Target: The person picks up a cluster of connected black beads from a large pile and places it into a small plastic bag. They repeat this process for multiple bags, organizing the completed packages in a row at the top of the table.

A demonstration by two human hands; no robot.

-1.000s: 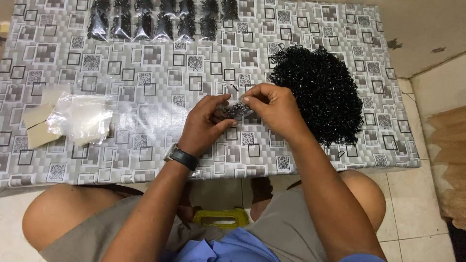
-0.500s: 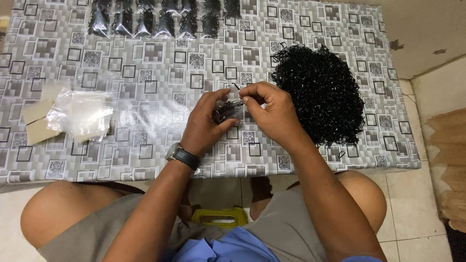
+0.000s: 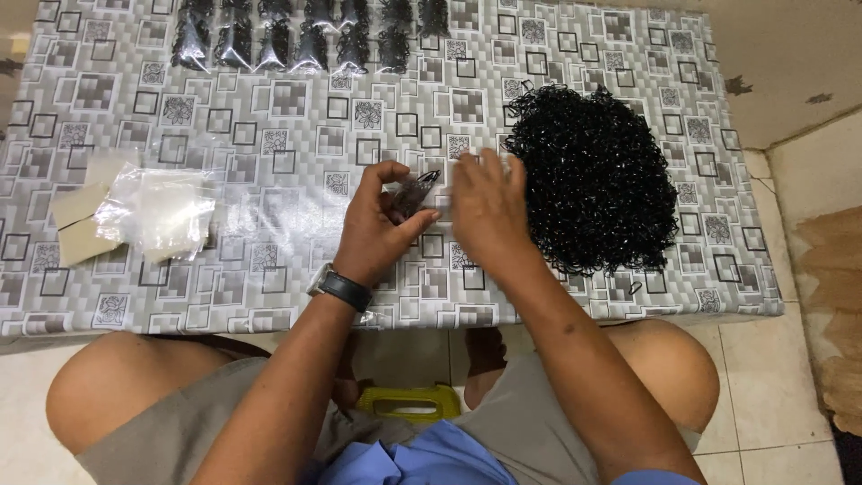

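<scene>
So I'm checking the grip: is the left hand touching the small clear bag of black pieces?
Touching. The head view shows the left hand with thumb and fingers closed around the small clear bag, no gap visible between them.

1. You're over a low surface [image 3: 269,108] covered in grey square-patterned oilcloth.
2. Floor [image 3: 790,377] is pale tile, with a stained tan patch [image 3: 831,269] on the right.
3. A yellow-green stool [image 3: 409,402] sits under you.
4. Light is even and soft.
</scene>
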